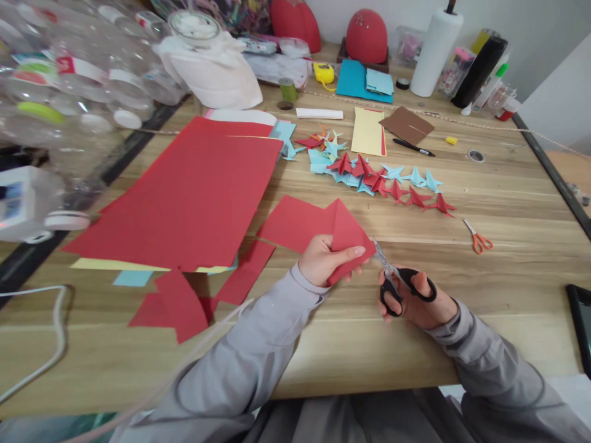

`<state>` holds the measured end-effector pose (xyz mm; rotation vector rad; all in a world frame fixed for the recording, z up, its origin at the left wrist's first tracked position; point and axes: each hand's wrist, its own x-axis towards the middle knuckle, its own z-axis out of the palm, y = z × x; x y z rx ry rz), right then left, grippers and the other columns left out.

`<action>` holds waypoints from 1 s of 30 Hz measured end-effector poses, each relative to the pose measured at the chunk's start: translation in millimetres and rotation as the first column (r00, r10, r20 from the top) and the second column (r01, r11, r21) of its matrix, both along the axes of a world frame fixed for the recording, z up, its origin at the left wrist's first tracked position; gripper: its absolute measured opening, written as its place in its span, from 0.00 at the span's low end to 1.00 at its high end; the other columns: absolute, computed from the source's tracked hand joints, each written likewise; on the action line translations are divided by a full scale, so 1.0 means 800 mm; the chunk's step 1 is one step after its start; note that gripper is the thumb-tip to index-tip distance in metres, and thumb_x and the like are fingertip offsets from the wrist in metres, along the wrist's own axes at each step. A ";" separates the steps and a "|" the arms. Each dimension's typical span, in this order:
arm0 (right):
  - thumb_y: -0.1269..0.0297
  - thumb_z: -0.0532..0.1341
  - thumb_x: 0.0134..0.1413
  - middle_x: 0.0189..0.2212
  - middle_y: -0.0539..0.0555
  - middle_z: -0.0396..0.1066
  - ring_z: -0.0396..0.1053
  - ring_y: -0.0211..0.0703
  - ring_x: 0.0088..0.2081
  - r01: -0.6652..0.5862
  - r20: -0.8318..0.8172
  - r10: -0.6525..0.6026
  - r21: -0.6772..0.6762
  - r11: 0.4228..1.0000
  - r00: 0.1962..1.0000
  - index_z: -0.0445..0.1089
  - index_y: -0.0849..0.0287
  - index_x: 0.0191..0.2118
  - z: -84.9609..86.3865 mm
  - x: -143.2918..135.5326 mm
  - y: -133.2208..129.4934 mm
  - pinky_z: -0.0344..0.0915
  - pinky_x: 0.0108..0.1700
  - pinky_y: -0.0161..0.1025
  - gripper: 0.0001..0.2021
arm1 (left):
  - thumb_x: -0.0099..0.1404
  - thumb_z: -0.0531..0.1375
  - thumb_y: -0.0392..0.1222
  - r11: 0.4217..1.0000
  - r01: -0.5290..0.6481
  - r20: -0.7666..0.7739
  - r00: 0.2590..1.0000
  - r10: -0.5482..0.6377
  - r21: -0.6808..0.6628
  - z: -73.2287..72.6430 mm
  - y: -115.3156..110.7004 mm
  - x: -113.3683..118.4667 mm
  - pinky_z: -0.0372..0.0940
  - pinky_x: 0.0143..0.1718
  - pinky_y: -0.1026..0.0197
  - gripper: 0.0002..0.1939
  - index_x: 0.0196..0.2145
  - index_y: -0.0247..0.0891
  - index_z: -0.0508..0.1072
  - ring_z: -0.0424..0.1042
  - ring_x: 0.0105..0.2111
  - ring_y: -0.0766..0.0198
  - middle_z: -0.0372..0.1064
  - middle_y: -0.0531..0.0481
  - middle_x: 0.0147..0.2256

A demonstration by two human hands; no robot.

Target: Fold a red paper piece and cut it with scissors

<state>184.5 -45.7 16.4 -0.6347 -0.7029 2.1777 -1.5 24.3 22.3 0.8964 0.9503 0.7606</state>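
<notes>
My left hand (323,261) pinches a folded red paper (348,231), its thumb lying across the front. Just right of it, my right hand (418,301) has its fingers in the handles of black-handled scissors (389,271). The scissor blades are at the right corner of the folded paper. Behind my left hand a flat red sheet (293,223) lies on the table. Red offcuts (247,271) lie to the left, beside a stack of large red sheets (194,191) with yellow and blue paper under it.
Small folded red and blue paper shapes (397,191) run across the middle. Orange-handled scissors (478,237) lie right, a black phone (579,326) at the right edge. Plastic bottles (83,80) crowd the back left. Brown paper (406,127) and a pen (413,147) lie behind.
</notes>
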 end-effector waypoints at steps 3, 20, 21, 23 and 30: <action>0.41 0.63 0.44 0.19 0.48 0.64 0.68 0.39 0.28 0.013 0.001 -0.013 -0.008 1.000 1.000 0.67 0.64 0.41 0.001 -0.001 0.000 0.67 0.29 0.35 0.29 | 0.43 0.70 0.48 1.000 -0.006 0.005 1.000 0.006 -0.004 0.000 0.000 0.000 0.61 0.11 0.67 0.17 0.24 0.30 0.74 0.68 0.16 0.66 0.73 0.45 0.22; 0.43 0.64 0.43 0.18 0.47 0.63 0.68 0.38 0.26 0.028 0.022 -0.028 0.005 1.000 0.999 0.67 0.65 0.40 0.003 -0.003 -0.001 0.66 0.27 0.34 0.28 | 0.43 0.70 0.47 1.000 -0.009 0.017 1.000 0.009 -0.008 -0.001 0.001 -0.002 0.60 0.11 0.66 0.17 0.23 0.30 0.74 0.68 0.16 0.65 0.73 0.45 0.21; 0.43 0.64 0.42 0.17 0.47 0.63 0.68 0.38 0.25 0.031 0.030 -0.031 0.002 1.000 0.999 0.67 0.65 0.40 0.004 -0.003 -0.001 0.66 0.27 0.34 0.28 | 0.42 0.70 0.48 1.000 -0.009 0.018 1.000 0.009 -0.006 -0.001 0.001 -0.002 0.60 0.11 0.67 0.17 0.23 0.30 0.74 0.69 0.16 0.65 0.73 0.45 0.21; 0.42 0.65 0.41 0.17 0.47 0.63 0.67 0.38 0.25 0.032 0.043 -0.032 -0.002 0.999 0.999 0.67 0.64 0.39 0.004 -0.003 -0.001 0.66 0.26 0.34 0.28 | 0.42 0.70 0.48 1.000 -0.006 0.016 1.000 0.006 -0.006 -0.001 0.001 -0.002 0.60 0.11 0.67 0.17 0.22 0.30 0.74 0.68 0.16 0.65 0.73 0.45 0.21; 0.43 0.65 0.42 0.16 0.46 0.63 0.67 0.38 0.24 0.035 0.066 -0.035 0.009 0.999 0.997 0.67 0.64 0.39 0.004 -0.003 -0.001 0.65 0.25 0.33 0.27 | 0.43 0.70 0.48 1.000 -0.007 0.006 1.000 0.007 -0.003 -0.001 0.002 -0.002 0.61 0.11 0.67 0.16 0.22 0.30 0.74 0.69 0.16 0.65 0.73 0.45 0.22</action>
